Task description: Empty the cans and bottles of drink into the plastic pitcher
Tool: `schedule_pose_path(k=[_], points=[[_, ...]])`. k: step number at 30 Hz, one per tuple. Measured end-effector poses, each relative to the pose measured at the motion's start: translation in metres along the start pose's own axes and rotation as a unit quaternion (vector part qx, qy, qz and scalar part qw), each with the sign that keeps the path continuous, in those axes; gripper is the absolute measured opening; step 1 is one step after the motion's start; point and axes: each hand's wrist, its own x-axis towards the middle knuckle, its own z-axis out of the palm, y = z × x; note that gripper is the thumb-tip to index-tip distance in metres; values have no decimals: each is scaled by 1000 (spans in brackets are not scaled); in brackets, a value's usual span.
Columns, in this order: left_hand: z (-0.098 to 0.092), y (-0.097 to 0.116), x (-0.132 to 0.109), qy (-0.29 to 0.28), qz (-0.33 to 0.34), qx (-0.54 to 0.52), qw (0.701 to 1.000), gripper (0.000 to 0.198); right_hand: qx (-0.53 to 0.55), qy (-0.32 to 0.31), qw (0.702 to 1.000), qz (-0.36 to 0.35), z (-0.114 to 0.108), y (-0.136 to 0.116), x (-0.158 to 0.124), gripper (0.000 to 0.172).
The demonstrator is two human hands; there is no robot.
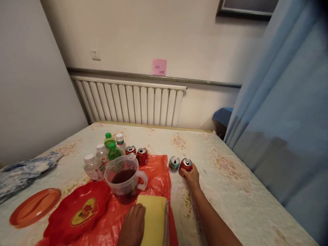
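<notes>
My right hand (191, 176) is wrapped round a red drink can (186, 165) standing on the bed-like surface. Just left of that can is a green and silver can (174, 164) with its top opened. Near the bottom middle, my left hand (132, 223) has its fingers closed at the left edge of a folded yellow cloth (153, 220); its fingertips are partly hidden. In front of the left hand stands a clear plastic measuring jug (120, 189) holding dark liquid. The cloth and jug rest on a red plastic sheet (156, 177).
Two red cans (142, 156) stand behind the jug, beside several white-capped and green-capped bottles (94, 168). A red scalloped tray (60, 218) and an orange lid (36, 207) lie at left, near a blue-patterned cloth (24, 172). A blue curtain (279, 126) hangs at right.
</notes>
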Motion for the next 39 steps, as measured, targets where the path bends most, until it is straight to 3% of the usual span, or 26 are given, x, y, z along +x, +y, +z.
schedule_pose_path(k=[6,12,19,39], points=[[3,-3,-3,26,7,17,999,27,4,10,1000,0,5,1,8,68],[1,-3,-1,25,15,13,999,26,20,-26,999,10,6,11,-2,61],[1,-3,-1,40,24,26,999,26,25,-39,999,11,7,18,-8,65],[-11,7,4,-10,-13,-15,1000,23,-13,-49,999,-8,-1,11,-15,58]])
